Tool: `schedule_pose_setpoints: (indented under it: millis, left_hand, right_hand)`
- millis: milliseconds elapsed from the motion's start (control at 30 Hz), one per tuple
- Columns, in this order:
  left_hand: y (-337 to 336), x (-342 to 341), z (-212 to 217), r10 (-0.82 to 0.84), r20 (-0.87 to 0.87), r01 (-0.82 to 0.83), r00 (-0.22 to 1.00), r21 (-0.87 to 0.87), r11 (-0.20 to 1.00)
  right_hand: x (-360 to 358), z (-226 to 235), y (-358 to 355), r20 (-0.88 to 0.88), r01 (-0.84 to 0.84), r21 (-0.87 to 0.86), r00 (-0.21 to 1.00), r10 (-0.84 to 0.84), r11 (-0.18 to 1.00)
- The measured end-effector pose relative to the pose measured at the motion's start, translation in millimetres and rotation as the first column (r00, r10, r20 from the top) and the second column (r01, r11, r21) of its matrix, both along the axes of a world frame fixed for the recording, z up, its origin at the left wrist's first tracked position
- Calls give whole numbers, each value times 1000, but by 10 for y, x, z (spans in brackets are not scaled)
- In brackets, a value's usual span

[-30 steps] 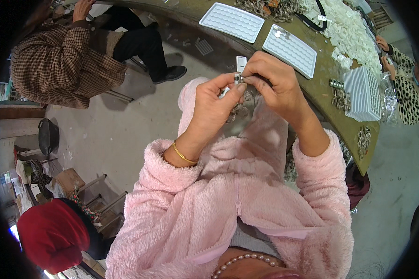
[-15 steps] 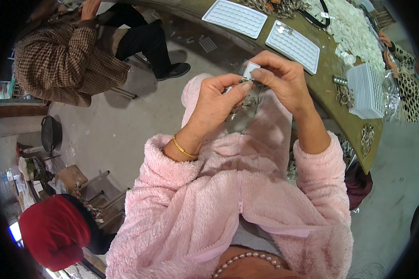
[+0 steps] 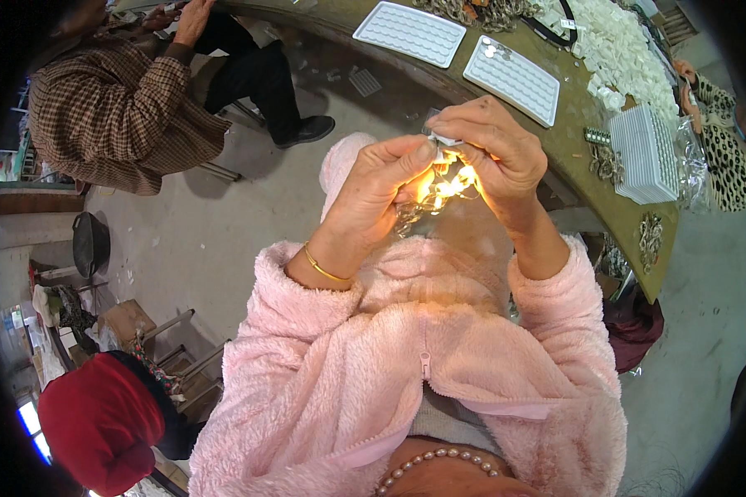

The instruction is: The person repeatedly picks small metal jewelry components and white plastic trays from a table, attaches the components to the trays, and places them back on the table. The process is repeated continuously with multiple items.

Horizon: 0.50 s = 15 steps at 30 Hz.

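Observation:
Both my hands are raised over my lap, close together. My left hand (image 3: 377, 182) has thumb and fingers pinched on a bundle of thin wire string lights (image 3: 446, 189), which glow warm yellow between my palms. My right hand (image 3: 506, 153) is closed on a small white battery case (image 3: 448, 141) at the top of the bundle, its fingers partly covering it. A clear plastic piece shows beside the case. Unlit wire loops hang below my left fingers.
The table holds two white dimpled trays (image 3: 410, 31) (image 3: 547, 95), silver discs (image 3: 491, 50) on one, a pile of small translucent pieces (image 3: 613, 54), stacked trays (image 3: 642, 157) and wire bundles (image 3: 651, 240). A person in a checked jacket (image 3: 124, 116) sits left; a red hat (image 3: 99, 422) shows lower left.
The string lights have gone from dark to lit. My right fingers have curled over the white case, which has tilted. The view has shifted slightly.

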<state>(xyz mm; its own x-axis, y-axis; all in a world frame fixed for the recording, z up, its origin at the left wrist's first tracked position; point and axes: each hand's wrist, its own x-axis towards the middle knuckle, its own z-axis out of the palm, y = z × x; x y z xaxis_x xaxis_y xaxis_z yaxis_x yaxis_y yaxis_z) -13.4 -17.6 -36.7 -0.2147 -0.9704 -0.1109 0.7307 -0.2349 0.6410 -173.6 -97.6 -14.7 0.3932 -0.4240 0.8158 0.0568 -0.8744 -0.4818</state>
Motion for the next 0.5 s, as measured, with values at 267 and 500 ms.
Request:
schedule_pose_setpoints:
  millis: [267,500]
  left_hand:
    - [76,-155,138,41,-123,-23,992,141,990]
    - [49,-249,104,-97,-110,115,989,178,977]
  right_hand:
    - [28,-6,158,-21,92,104,996,-90,990]
    - [-83,-50,98,-31,200,-118,978,-205,973]
